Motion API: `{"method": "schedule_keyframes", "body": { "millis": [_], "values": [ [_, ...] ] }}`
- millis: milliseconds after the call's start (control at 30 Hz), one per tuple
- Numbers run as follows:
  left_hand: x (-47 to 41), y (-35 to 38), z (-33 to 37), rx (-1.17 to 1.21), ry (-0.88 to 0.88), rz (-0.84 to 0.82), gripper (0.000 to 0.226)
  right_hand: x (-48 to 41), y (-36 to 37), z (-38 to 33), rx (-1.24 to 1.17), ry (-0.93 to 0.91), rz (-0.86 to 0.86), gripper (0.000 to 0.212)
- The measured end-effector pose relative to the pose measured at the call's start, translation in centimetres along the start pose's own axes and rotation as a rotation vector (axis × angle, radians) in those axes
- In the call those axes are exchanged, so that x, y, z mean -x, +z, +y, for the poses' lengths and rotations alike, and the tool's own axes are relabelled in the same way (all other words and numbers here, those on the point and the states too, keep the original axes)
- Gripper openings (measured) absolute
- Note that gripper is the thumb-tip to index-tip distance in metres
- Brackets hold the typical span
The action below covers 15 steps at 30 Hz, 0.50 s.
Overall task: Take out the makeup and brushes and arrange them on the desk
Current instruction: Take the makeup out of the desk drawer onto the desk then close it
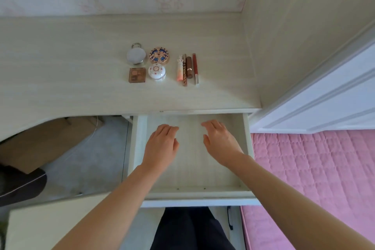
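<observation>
Makeup is out on the desk point(71, 67), grouped mid-top, well back from the front edge. Left cluster is a two-by-two block. Back row has a plain white round compact point(136, 56) with a metal ring at its far side, and just beside it on the right an ornate round compact point(159, 55) with a gold rim and a blue-and-pink lid pattern. Front row has a square brown palette point(137, 75) showing tan pans through a clear lid, and a white domed jar point(156, 71) with a red dotted motif. Near that block, on its right, four sticks lie side by side pointing front to back: a pink-white tube point(180, 69) with a figure-shaped cap, a slim patterned brown stick point(184, 73), a thicker brown tube point(189, 67) and a slim red tube point(195, 67) with a clear lower end. Below the desk edge the drawer point(140, 148) is pulled out, and we see its pale wood-grain floor. Left hand point(162, 144) and right hand point(220, 144) are both inside it, palms down, fingers loosely extended and close together, gripping nothing. We cannot tell whether the fingertips touch the drawer floor. The hands are apart from each other.
</observation>
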<state>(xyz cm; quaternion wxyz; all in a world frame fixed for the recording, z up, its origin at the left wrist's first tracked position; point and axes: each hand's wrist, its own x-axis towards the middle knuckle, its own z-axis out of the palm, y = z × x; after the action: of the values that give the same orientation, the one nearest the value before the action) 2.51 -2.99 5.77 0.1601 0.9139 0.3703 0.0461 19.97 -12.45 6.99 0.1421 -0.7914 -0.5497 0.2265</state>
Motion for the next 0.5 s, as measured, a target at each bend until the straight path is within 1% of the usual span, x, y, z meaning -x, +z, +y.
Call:
{"method": "schedule_keyframes", "body": {
  "millis": [100, 233, 300, 400, 500],
  "values": [
    [4.4, 1.3, 0.0, 0.044, -0.021, -0.112, 0.034, 3.5, 2.1, 0.4, 0.001, -0.006, -0.058, 0.038],
    [9.1, 3.2, 0.0, 0.121, -0.098, -0.333, 0.04, 7.5, 4.9, 1.1, 0.012, 0.003, -0.177, 0.04],
    [11.0, 3.9, 0.1, 0.131, -0.121, -0.415, 0.044, 9.1, 6.1, 1.3, 0.012, 0.014, -0.256, 0.042],
    [13.1, 5.1, -0.1, 0.136, -0.143, -0.486, 0.048, 11.1, 7.7, 1.4, 0.023, 0.014, -0.367, 0.046],
    [14.2, 6.3, -0.4, 0.112, -0.124, -0.501, 0.053, 12.4, 8.9, 1.7, 0.048, -0.001, -0.448, 0.052]
  ]
}}
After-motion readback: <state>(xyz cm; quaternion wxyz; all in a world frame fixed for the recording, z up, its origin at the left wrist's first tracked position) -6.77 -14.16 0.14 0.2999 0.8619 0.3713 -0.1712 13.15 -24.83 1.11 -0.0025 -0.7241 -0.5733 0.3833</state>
